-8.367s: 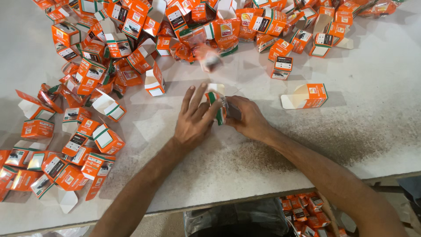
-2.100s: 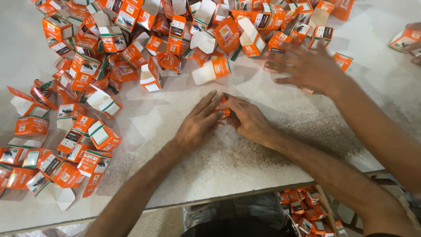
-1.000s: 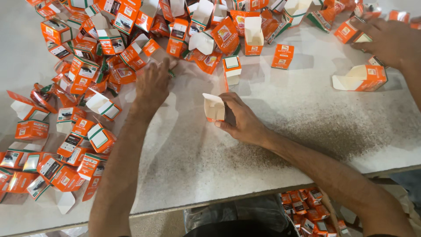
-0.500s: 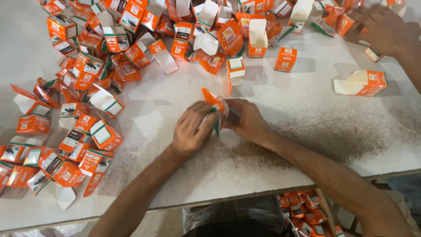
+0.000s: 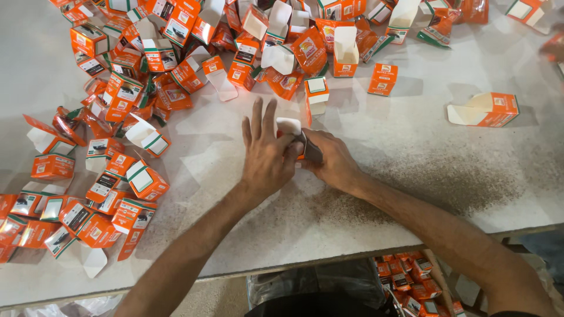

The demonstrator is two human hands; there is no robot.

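Both my hands meet over one small orange and white carton (image 5: pixel 292 130) in the middle of the white table (image 5: pixel 411 170). My left hand (image 5: pixel 265 154) covers the carton's near side, with its fingers stretched up past the white flap. My right hand (image 5: pixel 330 158) grips the same carton from the right. Most of the carton is hidden by my fingers.
Several open orange cartons lie heaped along the far edge (image 5: pixel 276 35) and down the left side (image 5: pixel 88 176). One carton (image 5: pixel 486 110) lies alone at the right, another (image 5: pixel 382 79) stands nearby. A bin of cartons (image 5: pixel 405 276) sits under the table's front edge.
My left hand reached into the far pile, came back with a carton, and now both hands press it together. The other person's hand at the upper right has drawn almost out of view.
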